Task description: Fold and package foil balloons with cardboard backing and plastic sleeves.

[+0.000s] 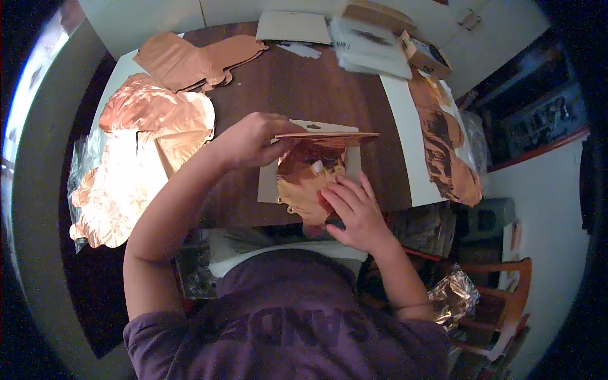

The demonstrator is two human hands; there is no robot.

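Observation:
My left hand (253,140) pinches the upper edge of a copper foil balloon piece (310,171) and lifts it above a beige cardboard card (269,183) that lies flat on the dark wooden table (316,88). My right hand (354,212) has its fingers spread on the lower part of the same foil, pressing it at the table's near edge. The foil is folded, with its top flap held level.
Crumpled copper foil balloons (145,139) pile up at the left, flatter ones (190,60) lie at the back left, and another (443,145) hangs off the right side. Cardboard sheets, clear bags and a small box (424,54) sit at the back. A wooden chair (500,297) stands at lower right.

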